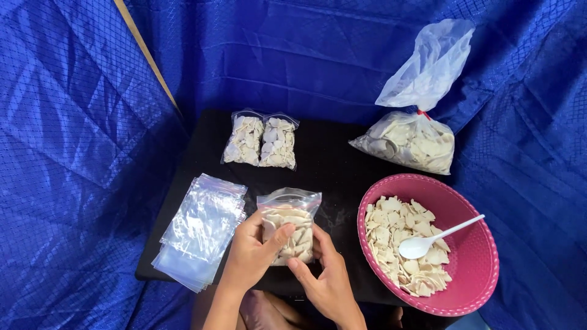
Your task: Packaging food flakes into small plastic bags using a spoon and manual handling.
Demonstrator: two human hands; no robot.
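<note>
A small clear zip bag [288,223] filled with pale, flat chips stands upright on the black table [330,162], its top still open. My left hand [251,250] grips its left side, thumb across the front. My right hand [327,278] holds its lower right corner. A pink bowl [471,256] to the right holds more pale chips [397,238] and a white plastic spoon [437,237].
Two filled small bags [261,142] lie side by side at the table's back. A stack of empty clear zip bags [200,229] lies at the left. A large tied plastic bag of chips [413,137] sits at the back right. Blue tarp surrounds everything.
</note>
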